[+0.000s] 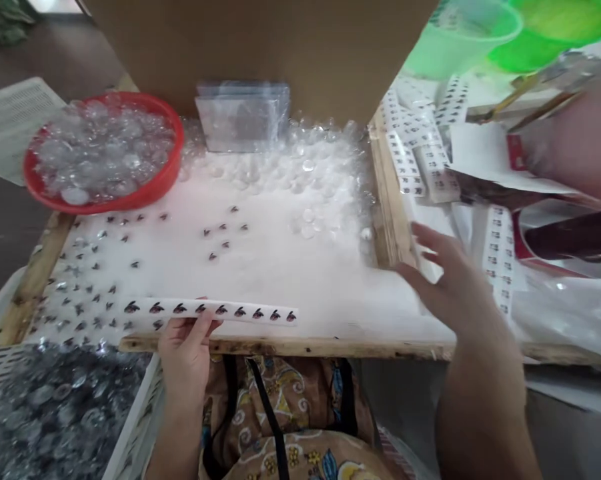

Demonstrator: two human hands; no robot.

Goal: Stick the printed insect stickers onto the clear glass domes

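My left hand (193,343) pinches a white sticker strip (250,313) with a single row of small dark printed motifs, held level just above the front of the white work surface (280,280). Over the wooden divider on the right, my right hand (450,283) has its fingers apart and holds nothing. Nearest to it are sheets of stickers (497,253). Clear round pieces marked with the same dark motif (223,227) lie scattered at the middle and left. Many plain clear round pieces (307,163) are heaped toward the back right.
A red basin (175,163) full of clear pieces stands at the back left. Behind rise a cardboard box (260,40) and a clear plastic packet (243,120). A white crate (130,420) of pieces sits low left. Green tubs (460,40) and a red box (523,233) occupy the right side.
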